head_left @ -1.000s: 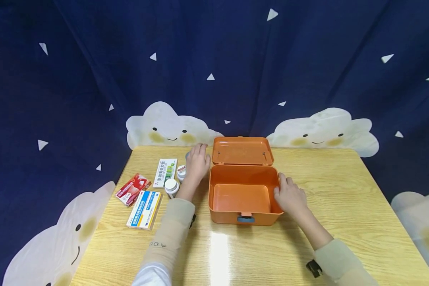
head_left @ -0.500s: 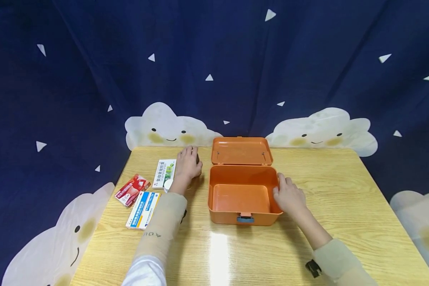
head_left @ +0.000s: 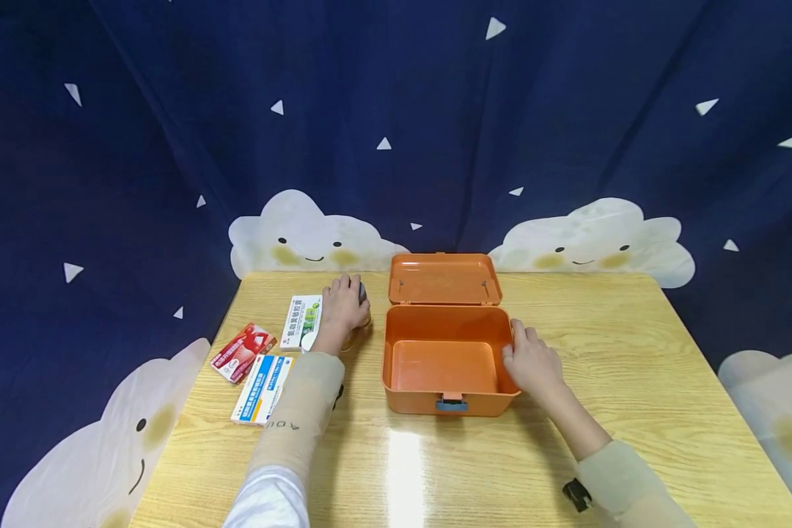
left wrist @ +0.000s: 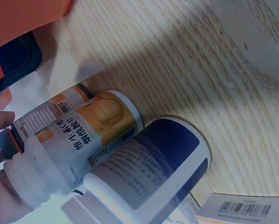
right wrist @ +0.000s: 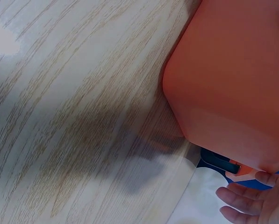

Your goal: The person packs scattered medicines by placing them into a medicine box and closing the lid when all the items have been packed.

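In the head view my left hand (head_left: pixel 345 306) is at the back left of the table, gripping a dark-capped pill bottle (left wrist: pixel 67 102) by its cap. Beside it in the left wrist view lean a vitamin C bottle (left wrist: pixel 90 135) with a yellow label and a white bottle (left wrist: pixel 151 163) with a dark blue label. My right hand (head_left: pixel 533 359) holds the right rim of an orange lidded box (head_left: pixel 445 367), its thumb over the inner side. The lid is raised at the back. In the right wrist view several fingers (right wrist: pixel 242 203) show by the outer wall.
Left of the bottles lie a white-green medicine box (head_left: pixel 301 320), a red medicine box (head_left: pixel 243 352) and a blue-white medicine box (head_left: pixel 262 389). The wooden table (head_left: pixel 633 367) ends at a dark blue curtain (head_left: pixel 396 110) with clouds. A blue latch (head_left: pixel 452 404) is on the orange box's front.
My left hand has moved left and down from beside the orange box onto the bottles, closing round the dark-capped one. My right hand stays on the rim.
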A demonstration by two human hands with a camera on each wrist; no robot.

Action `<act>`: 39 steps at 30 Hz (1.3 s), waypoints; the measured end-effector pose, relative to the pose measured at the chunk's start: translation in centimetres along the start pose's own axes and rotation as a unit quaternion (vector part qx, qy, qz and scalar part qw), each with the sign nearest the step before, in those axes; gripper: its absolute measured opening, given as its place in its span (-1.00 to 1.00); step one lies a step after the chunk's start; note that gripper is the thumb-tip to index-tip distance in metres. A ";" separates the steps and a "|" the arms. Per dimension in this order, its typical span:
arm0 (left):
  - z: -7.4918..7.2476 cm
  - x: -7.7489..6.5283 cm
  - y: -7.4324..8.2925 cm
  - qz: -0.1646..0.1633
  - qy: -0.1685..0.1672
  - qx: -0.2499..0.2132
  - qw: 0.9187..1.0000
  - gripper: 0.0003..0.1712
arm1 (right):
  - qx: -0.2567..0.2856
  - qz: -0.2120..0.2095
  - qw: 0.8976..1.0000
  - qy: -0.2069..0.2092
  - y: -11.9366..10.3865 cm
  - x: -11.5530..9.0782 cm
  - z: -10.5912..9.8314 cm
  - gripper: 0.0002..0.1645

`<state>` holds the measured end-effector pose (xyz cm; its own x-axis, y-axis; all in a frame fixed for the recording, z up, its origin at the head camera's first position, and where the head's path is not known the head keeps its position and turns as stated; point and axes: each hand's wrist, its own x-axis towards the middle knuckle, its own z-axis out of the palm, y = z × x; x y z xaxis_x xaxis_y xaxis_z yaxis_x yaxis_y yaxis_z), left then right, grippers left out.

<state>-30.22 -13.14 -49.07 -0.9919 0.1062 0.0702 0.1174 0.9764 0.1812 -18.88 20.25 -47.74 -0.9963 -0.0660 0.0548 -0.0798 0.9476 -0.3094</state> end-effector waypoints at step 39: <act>-1.1 0.4 0.2 -0.017 -0.013 -0.076 0.997 -0.39 | 0.013 0.007 1.000 -0.009 0.0 0.2 0.1 -0.43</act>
<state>-30.53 -13.15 -47.92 -0.9961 0.0799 0.0370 0.0877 0.9397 0.3307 -19.04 20.23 -47.81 -0.9977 -0.0589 0.0334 -0.0667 0.9403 -0.3338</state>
